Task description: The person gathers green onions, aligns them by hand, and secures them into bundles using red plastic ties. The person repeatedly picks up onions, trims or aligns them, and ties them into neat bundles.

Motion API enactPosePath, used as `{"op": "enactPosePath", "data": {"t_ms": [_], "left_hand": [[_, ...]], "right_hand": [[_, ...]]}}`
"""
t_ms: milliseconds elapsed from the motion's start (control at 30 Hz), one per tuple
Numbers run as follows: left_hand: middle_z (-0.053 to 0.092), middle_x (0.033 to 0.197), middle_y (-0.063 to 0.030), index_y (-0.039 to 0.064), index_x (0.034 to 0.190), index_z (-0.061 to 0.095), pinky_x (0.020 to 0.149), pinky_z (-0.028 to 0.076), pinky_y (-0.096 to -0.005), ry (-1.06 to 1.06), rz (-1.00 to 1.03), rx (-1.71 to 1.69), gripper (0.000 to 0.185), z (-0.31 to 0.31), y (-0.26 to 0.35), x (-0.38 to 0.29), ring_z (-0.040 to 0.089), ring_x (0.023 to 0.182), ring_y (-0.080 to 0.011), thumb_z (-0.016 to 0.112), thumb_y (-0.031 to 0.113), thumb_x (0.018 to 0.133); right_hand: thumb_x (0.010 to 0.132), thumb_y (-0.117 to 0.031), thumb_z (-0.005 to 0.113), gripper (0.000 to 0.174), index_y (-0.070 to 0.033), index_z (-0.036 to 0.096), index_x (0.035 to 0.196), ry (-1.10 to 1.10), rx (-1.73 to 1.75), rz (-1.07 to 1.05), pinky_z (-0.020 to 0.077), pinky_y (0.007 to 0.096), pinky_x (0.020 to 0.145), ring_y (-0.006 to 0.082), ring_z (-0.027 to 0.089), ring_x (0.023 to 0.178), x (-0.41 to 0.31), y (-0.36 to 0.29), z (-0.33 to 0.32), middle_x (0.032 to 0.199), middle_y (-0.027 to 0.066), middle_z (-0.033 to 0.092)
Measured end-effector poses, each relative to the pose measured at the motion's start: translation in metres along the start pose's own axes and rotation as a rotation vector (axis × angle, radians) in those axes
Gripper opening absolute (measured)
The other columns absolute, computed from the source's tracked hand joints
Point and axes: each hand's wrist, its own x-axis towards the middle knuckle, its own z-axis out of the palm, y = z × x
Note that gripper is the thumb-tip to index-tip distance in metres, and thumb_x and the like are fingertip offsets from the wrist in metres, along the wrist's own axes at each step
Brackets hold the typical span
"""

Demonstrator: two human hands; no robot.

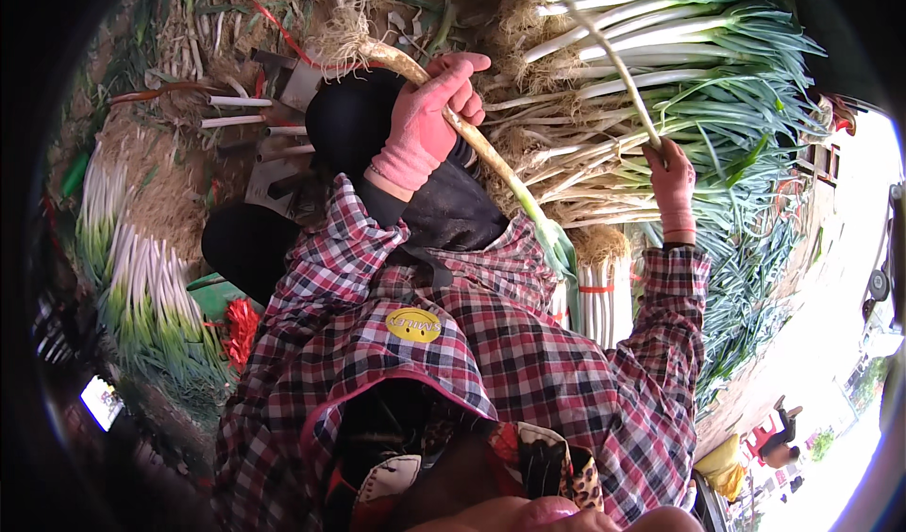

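Note:
My left hand [428, 118], in a pink glove, is closed around the stem of a long leek or green onion [495, 160]. Its shaggy roots point up and left, and its green leaves hang over my plaid smock. Over to the right, my right hand [669, 168], also in pink, pinches the end of a thin, pale brownish stalk [616, 58] that slants up and left. Beneath this stalk lies a large pile of leeks [637, 44], roots to the left and green leaves to the right. A bundle with a red tie [605, 298] stands upright near my right forearm.
Bunches of cleaned onions [152, 270] stand at the left beside red plastic strings [242, 330]. A metal frame with pale tubes [283, 107] is in front of my knees, among soil and loose roots. A yellow sack [722, 468] and another person [777, 447] are far off, lower right.

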Motion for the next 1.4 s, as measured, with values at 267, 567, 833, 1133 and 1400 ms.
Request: {"op": "enactPosePath", "data": {"t_ms": [267, 567, 833, 1133, 1400], "left_hand": [[0.033, 0.067, 0.0052, 0.002, 0.116, 0.064, 0.062, 0.035, -0.0284, -0.004, 0.028, 0.046, 0.027, -0.001, 0.002, -0.007, 0.038, 0.064, -0.0113, 0.057, 0.022, 0.099], [0.034, 0.068, 0.0055, 0.0, 0.119, 0.063, 0.064, 0.037, -0.0274, 0.014, 0.027, 0.088, 0.029, -0.001, -0.001, -0.004, 0.038, 0.065, -0.0106, 0.056, 0.021, 0.099], [0.037, 0.069, 0.0051, -0.001, 0.118, 0.062, 0.064, 0.037, -0.0271, 0.029, 0.025, 0.067, 0.029, 0.0, 0.003, -0.005, 0.038, 0.065, -0.0104, 0.055, 0.019, 0.099], [0.037, 0.069, 0.0039, -0.004, 0.121, 0.059, 0.065, 0.037, -0.0277, -0.024, 0.012, 0.08, 0.034, 0.003, 0.001, -0.002, 0.041, 0.066, -0.0119, 0.054, 0.021, 0.098], [0.039, 0.07, 0.0041, -0.001, 0.118, 0.062, 0.067, 0.039, -0.0282, 0.019, 0.024, 0.106, 0.032, 0.0, 0.001, -0.006, 0.042, 0.067, -0.0115, 0.058, 0.023, 0.097]], "right_hand": [[0.08, -0.016, 0.065, 0.03, -0.014, 0.07, 0.109, -0.669, -0.354, 0.012, 0.0491, 0.0427, 0.089, 0.0353, 0.063, 0.101, -0.017, 0.039, 0.032, 0.105, 0.0144, 0.068], [0.085, -0.023, 0.052, 0.052, -0.012, 0.052, 0.135, -0.558, -0.861, -0.044, 0.0091, 0.0535, 0.119, 0.0322, 0.026, 0.144, 0.028, -0.002, 0.097, 0.151, 0.0109, 0.039], [0.082, -0.046, 0.07, 0.042, -0.018, 0.068, 0.113, -0.899, -0.881, -0.115, 0.0346, 0.0401, 0.101, 0.0212, 0.052, 0.116, -0.038, 0.001, 0.045, 0.118, 0.0022, 0.065], [0.078, -0.046, 0.074, 0.037, -0.016, 0.07, 0.099, -0.488, -0.754, 0.166, 0.0419, 0.0406, 0.09, 0.0258, 0.058, 0.103, -0.07, 0.011, -0.011, 0.104, 0.0027, 0.068], [0.072, -0.039, 0.076, 0.033, -0.02, 0.074, 0.099, -0.552, -0.612, -0.045, 0.0408, 0.0419, 0.097, 0.0262, 0.058, 0.109, -0.066, 0.04, 0.041, 0.104, 0.0033, 0.069]]}}
